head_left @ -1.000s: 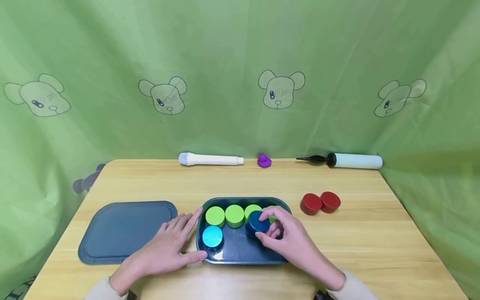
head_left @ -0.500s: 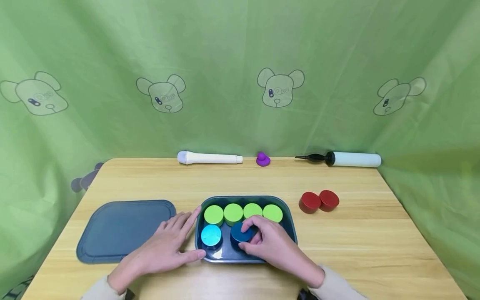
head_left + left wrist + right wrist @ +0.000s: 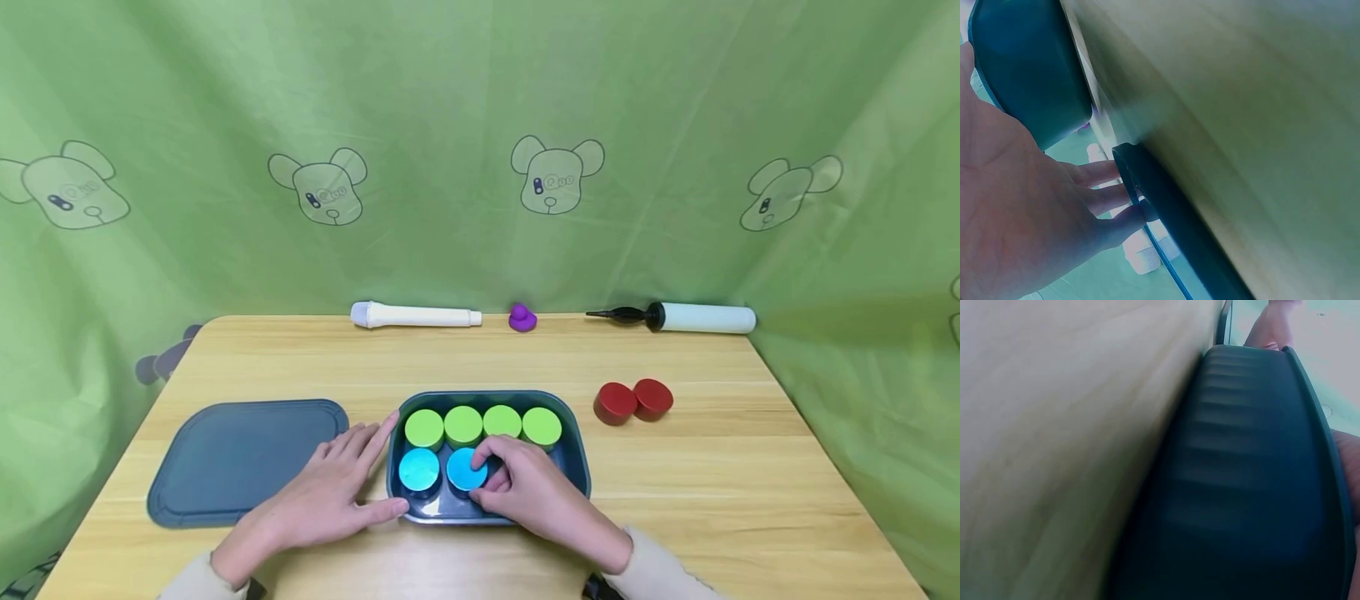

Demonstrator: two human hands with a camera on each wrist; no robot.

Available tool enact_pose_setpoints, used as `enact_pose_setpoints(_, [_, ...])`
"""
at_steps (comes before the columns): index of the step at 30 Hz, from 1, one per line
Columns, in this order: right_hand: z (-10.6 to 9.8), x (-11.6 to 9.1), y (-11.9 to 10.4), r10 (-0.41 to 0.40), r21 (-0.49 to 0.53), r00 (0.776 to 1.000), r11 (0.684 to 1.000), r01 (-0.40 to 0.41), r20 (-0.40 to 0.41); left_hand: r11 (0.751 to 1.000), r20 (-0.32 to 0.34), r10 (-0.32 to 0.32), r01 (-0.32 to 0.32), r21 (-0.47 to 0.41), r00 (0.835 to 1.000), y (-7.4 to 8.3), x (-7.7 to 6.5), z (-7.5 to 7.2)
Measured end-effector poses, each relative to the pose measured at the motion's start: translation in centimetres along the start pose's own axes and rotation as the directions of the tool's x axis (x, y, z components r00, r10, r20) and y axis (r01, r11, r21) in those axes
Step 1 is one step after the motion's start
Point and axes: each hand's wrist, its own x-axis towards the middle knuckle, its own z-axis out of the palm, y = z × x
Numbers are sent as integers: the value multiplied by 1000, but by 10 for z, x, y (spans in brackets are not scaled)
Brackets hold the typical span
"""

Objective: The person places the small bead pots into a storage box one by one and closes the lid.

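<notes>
R hand pinches the held blue cylinder btwn thumb and index finger, a narrow grip on its near R side. That cylinder is inside the dark-blue tray, upright or nearly so, in front of the row of four green cylinders and just R of the other blue cylinder. Can't tell if its base sits flat on the tray floor; fingers and the low angle hide it.

L hand is spread wide, fingers fairly straight, holding nothing; index tip and thumb rest at the tray's L-end corners.

Main risk: an uneven release. If the thumb drags while the index finger lets go, the held cylinder could tip or twist, esp. w/ a smooth top and a one-sided grip. Gap to its blue neighbor is small, so a shove L could bump that one out of line; a push away from the person could nudge the greens.

Tray slip is another: w/ L hand only lightly placed, a sideways knock from R hand could skew the tray or run it into the flat dark-blue panel. The red cylinders lie R of the tray on bare tabletop, so a careless R elbow or sleeve might catch them, tho they're well apart for now.
</notes>
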Motion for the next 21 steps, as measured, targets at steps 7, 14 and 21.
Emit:
enact_pose_setpoints(7, [-1,1,2,-8,81,999,997,3,53,1000,-5,2,-2,2,1000,-2,0,1])
enact_pose_setpoints(14, [-3,-1,1,-11,110,998,994,5,56,1000,-8,5,-5,1,1000,-3,1,2])
enact_pose_setpoints(21, [-7,-4,0,-6,113,1000,994,4,11,1000,-2,5,-5,-1,1000,-3,0,2])
